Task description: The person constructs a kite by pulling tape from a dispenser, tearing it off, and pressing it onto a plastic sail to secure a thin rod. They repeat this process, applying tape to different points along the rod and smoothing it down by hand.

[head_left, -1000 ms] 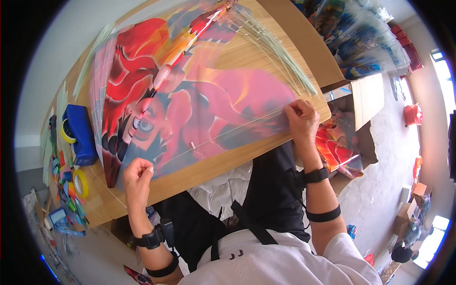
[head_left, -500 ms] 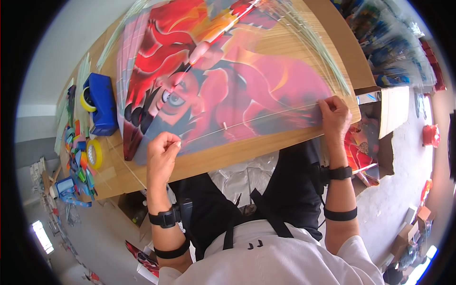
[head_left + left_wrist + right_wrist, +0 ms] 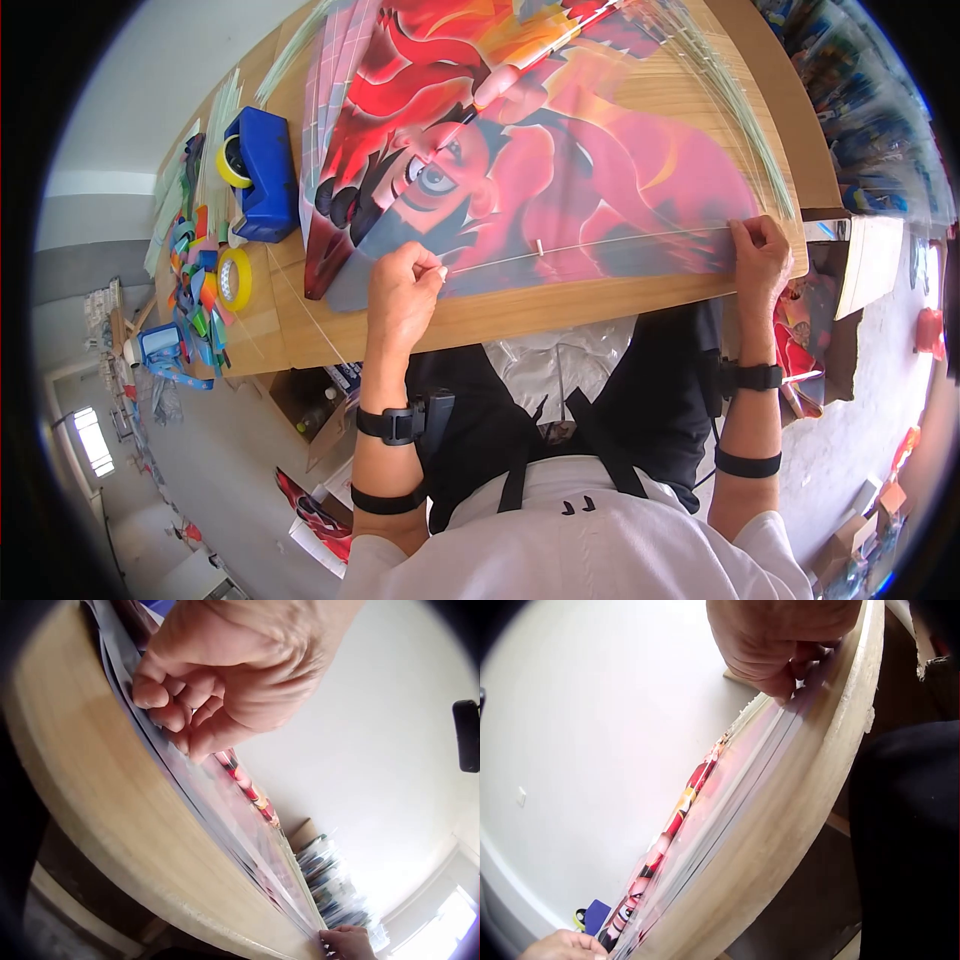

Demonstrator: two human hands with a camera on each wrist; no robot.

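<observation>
A thin sheet printed with a red, pink and grey cartoon face [image 3: 610, 160] lies on the wooden table [image 3: 290, 330]. Across its near part runs a thin pale rod [image 3: 640, 236] with a small white tab [image 3: 540, 247] on it. My left hand [image 3: 398, 300] pinches the rod's left end with thumb and fingertips, low over the sheet's near edge. At the far right corner my right hand [image 3: 762, 262] pinches the other end. In the left wrist view the curled fingers [image 3: 154, 694] sit right at the sheet's edge; in the right wrist view the right hand's palm covers most of its grip.
A blue tape dispenser [image 3: 265, 175], a yellow tape roll [image 3: 234, 279] and coloured scraps [image 3: 195, 275] lie at left. Bundles of pale thin sticks [image 3: 740, 110] rest on the far right. Beside the table's right end stands an open cardboard box [image 3: 845, 350].
The head view has swung, so table, sheet and both hands appear farther right and higher. Both hands keep their pinch at about the same spots on the rod.
</observation>
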